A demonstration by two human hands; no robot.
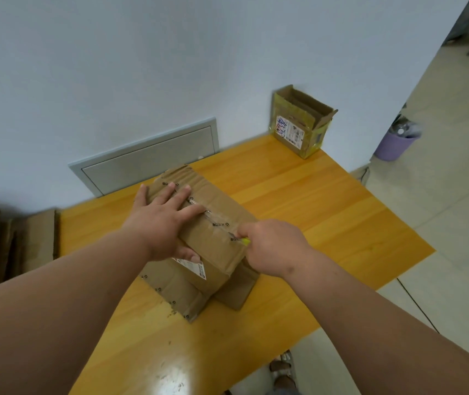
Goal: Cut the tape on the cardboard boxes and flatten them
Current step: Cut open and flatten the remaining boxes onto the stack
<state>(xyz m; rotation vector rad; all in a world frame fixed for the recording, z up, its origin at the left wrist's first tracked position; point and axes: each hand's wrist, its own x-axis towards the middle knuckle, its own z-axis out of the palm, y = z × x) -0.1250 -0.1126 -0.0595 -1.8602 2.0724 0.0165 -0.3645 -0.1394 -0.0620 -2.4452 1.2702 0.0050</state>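
The box (199, 232) sits mid-frame on the worktop (313, 201). The left hand (165, 218) lies flat on it. The right hand (273, 246) has a tight grip on a cutter (245, 241). The blade could slip toward the left fingers.

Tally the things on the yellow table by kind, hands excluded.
Taped cardboard box under the hands: 1
Open cardboard box at the far corner: 1
Yellow-handled cutter, held at the tape: 1
Total: 3
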